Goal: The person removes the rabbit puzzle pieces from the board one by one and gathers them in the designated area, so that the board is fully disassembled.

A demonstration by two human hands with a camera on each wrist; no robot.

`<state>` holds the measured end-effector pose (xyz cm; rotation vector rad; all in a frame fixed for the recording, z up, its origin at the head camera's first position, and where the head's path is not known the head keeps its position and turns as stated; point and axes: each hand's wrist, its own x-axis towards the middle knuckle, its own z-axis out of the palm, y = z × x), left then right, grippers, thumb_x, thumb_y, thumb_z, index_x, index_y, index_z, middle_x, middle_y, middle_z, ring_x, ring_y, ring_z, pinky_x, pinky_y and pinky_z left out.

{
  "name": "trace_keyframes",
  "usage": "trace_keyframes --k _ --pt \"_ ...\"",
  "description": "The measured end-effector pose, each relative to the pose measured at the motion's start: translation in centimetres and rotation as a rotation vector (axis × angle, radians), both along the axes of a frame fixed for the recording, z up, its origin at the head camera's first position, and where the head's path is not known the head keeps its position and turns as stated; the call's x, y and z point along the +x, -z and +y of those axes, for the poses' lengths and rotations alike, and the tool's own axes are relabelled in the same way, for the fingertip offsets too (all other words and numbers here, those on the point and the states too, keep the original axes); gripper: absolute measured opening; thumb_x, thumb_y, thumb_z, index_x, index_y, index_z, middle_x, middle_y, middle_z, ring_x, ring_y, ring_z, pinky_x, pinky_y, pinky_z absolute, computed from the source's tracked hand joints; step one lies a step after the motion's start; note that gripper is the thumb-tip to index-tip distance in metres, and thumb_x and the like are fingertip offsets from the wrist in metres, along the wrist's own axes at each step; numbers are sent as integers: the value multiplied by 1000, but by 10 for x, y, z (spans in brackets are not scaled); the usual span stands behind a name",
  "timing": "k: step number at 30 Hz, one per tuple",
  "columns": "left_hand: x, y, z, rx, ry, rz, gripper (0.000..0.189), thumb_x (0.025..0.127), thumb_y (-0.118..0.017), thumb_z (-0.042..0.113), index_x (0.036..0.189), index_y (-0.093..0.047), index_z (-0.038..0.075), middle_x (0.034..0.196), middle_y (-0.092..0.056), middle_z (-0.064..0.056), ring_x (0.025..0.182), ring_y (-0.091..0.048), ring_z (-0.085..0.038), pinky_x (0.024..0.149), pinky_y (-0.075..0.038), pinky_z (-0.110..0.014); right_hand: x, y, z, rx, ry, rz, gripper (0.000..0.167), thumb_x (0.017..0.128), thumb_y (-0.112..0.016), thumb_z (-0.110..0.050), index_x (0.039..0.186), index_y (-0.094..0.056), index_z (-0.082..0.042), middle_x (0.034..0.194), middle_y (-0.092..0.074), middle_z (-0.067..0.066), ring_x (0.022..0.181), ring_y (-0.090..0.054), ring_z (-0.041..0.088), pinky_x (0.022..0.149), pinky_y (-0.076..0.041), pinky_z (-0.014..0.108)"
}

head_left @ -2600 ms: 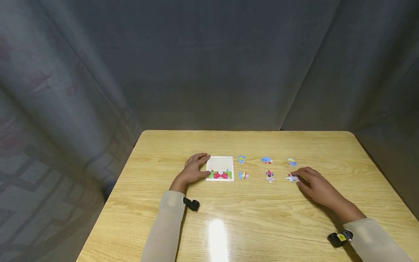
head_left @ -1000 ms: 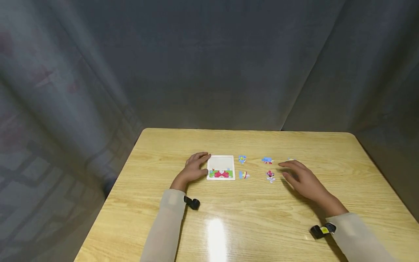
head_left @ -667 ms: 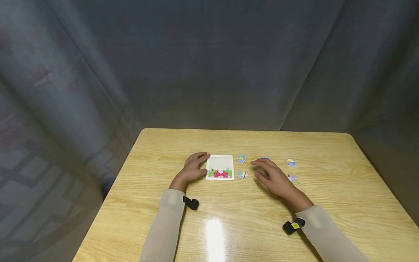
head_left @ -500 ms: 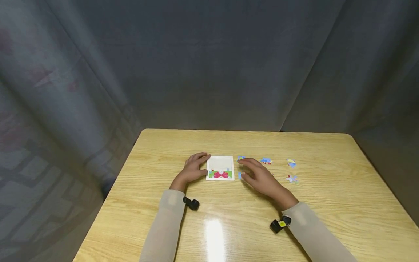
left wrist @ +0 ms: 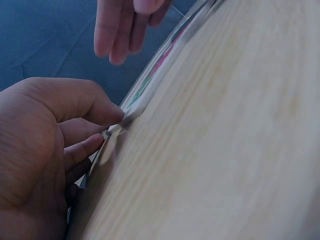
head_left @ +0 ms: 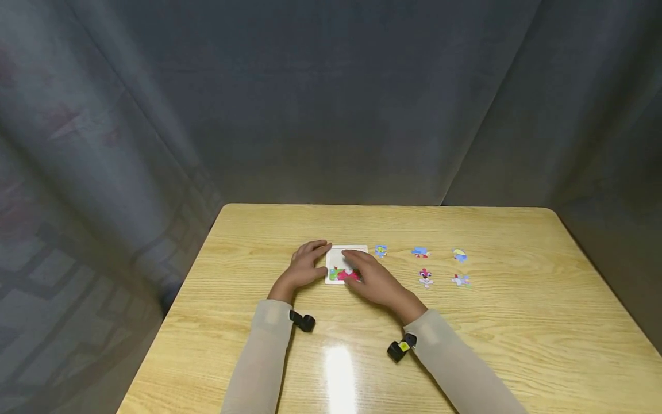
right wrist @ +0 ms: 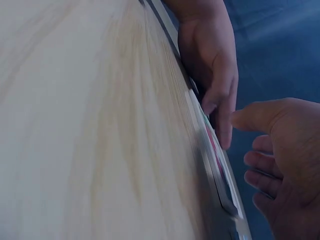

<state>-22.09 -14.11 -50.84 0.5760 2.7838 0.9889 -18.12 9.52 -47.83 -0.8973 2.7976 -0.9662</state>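
Observation:
A square white-framed puzzle tray [head_left: 338, 282] lies on the table, a red and green picture strip along its near side. My left hand [head_left: 307, 267] holds its left edge, thumb and fingers at the two left corners; the left wrist view shows the thumb [left wrist: 107, 111] against one corner. Above the tray hovers my right hand [head_left: 380, 283], thumb and fingers apart and nothing seen between them; it covers the tray's right part. Nearest it is a blue puzzle piece with a yellow spot [head_left: 380, 250].
Right of the hands lie a blue and red piece [head_left: 420, 252], a blue and yellow piece [head_left: 459, 255], a red and white character piece [head_left: 426, 278] and a pale piece [head_left: 460, 280]. The wooden table [head_left: 491, 328] meets a grey curtain [head_left: 331, 115] behind.
My right hand has left the pale piece at the far right and swept left over the pieces to the tray. One near piece is now hidden behind it. The left hand has stayed.

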Motion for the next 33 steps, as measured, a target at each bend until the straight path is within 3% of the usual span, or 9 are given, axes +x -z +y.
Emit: trace_keyframes --k 9,20,33 --pt "1 0 -1 -3 -5 13 66 89 -62 23 151 -39 22 155 -31 0 145 -17 -25 113 -11 -54 0 9 -20 -28 -1 -36 56 97 -61 -28 147 -44 -8 146 -44 8 134 -40 26 107 -37 45" --pt "5 -1 -1 11 -5 6 66 88 -61 22 151 -39 21 155 -30 0 145 -17 -24 114 -10 -54 5 12 -21 -55 -6 -29 45 99 -56 -16 142 -49 -4 141 -46 9 124 -50 25 97 -46 40" --pt "9 -7 -5 3 -9 -17 67 90 -60 20 152 -37 21 156 -28 -1 145 -14 -25 114 -8 -54 5 14 -27 -52 0 18 35 100 -52 -5 133 -58 -1 135 -51 11 126 -48 26 102 -42 39"
